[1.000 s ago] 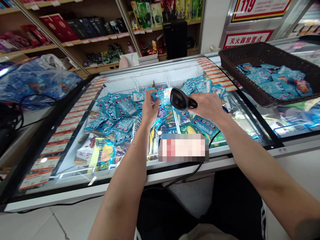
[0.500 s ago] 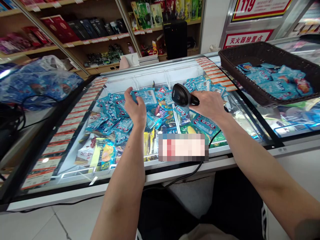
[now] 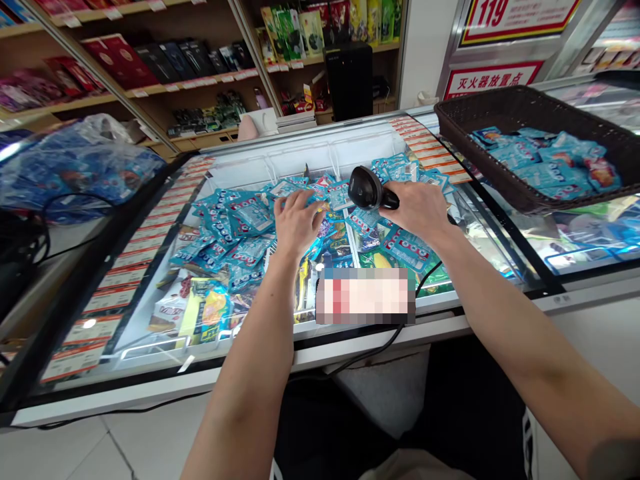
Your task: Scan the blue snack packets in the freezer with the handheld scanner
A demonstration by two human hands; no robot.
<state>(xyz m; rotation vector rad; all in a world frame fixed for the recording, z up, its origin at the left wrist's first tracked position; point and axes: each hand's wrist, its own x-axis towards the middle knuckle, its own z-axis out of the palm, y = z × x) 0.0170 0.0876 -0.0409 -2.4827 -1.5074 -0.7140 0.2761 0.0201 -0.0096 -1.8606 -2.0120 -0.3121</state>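
My right hand (image 3: 419, 210) is wrapped around a black handheld barcode scanner (image 3: 365, 188), its head turned left over the chest display. My left hand (image 3: 299, 223) hovers palm down at the middle of the blue packets, fingers apart and slightly bent; no packet shows in its grasp, though its underside is hidden. Close to its thumb, just left of the scanner, lies a blue packet (image 3: 339, 196). A heap of similar blue packets (image 3: 250, 217) spreads to the left, and more blue packets (image 3: 407, 247) lie below my right hand.
A dark woven basket (image 3: 575, 107) holding blue packets stands at the right. The scanner's black cable (image 3: 370, 352) hangs over the front edge. Price-label strips (image 3: 120, 273) line the left glass. Behind are stocked shelves (image 3: 200, 80) and a black box-shaped unit (image 3: 349, 83).
My left hand has let go of a blue packet on the left heap and moved right, toward the scanner. The right hand and scanner stay almost in place.
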